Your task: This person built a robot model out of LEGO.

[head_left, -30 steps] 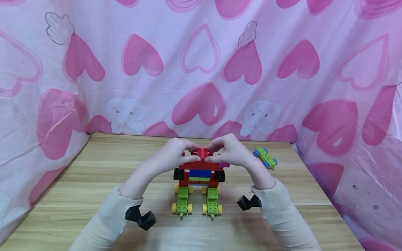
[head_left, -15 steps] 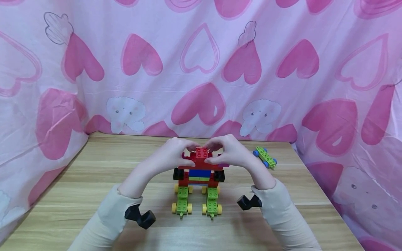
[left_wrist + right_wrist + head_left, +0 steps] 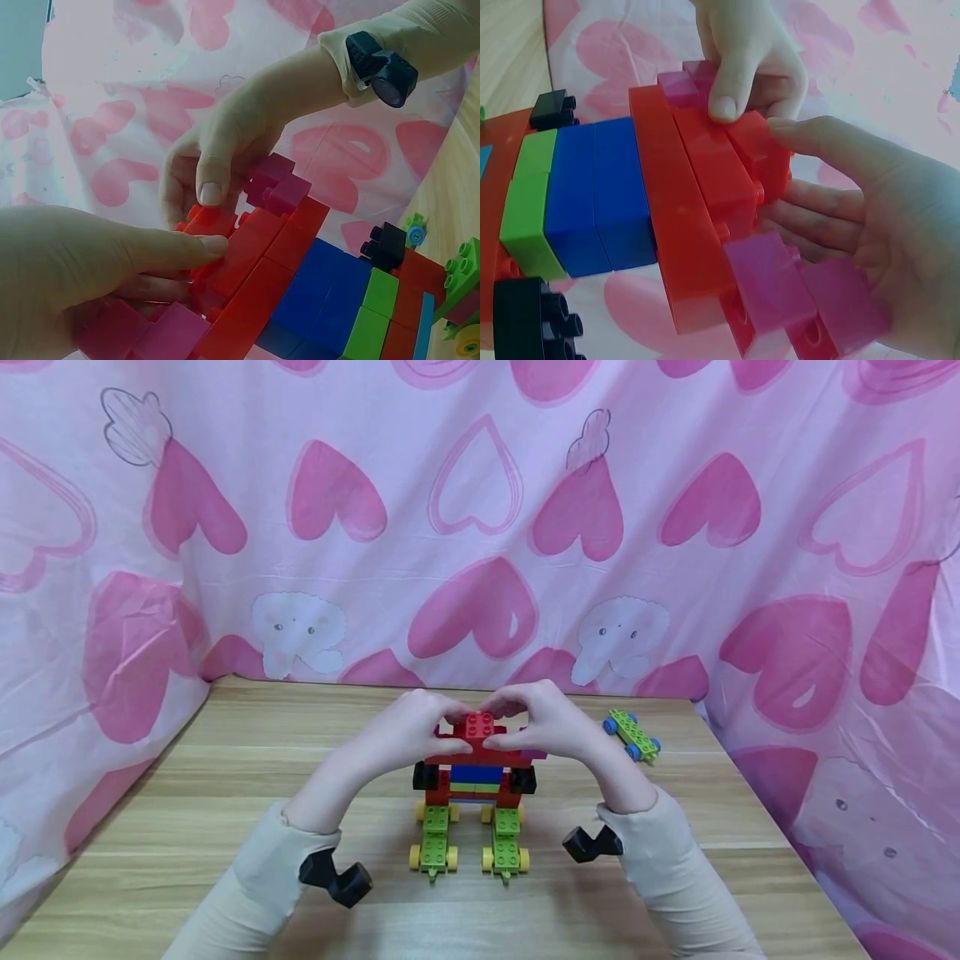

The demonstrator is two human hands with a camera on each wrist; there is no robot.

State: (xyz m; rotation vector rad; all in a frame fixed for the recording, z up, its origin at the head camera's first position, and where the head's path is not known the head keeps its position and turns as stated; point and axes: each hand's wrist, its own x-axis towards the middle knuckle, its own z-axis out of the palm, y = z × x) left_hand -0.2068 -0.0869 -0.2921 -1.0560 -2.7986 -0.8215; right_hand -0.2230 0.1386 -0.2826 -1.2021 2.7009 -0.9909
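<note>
A brick figure [image 3: 477, 777] stands mid-table on two green wheeled bases [image 3: 434, 846], with a blue band, black side pieces and a wide red plate. A small red brick [image 3: 478, 727] sits on top. My left hand [image 3: 448, 735] pinches it from the left and my right hand [image 3: 506, 733] from the right, thumbs at the front. In the left wrist view my left thumb [image 3: 176, 247] lies against the red brick [image 3: 225, 255]. In the right wrist view my right hand [image 3: 810, 187] touches the red brick [image 3: 727, 176]. Magenta bricks [image 3: 787, 296] jut out beside it.
A loose green wheeled base [image 3: 632, 737] with blue wheels lies at the back right of the wooden table [image 3: 187, 827]. A pink heart-print cloth [image 3: 480, 527] hangs close behind and along both sides of the table.
Both hands stay on the top red brick; the thumbs have drawn slightly closer together at its front. The figure has not moved.
</note>
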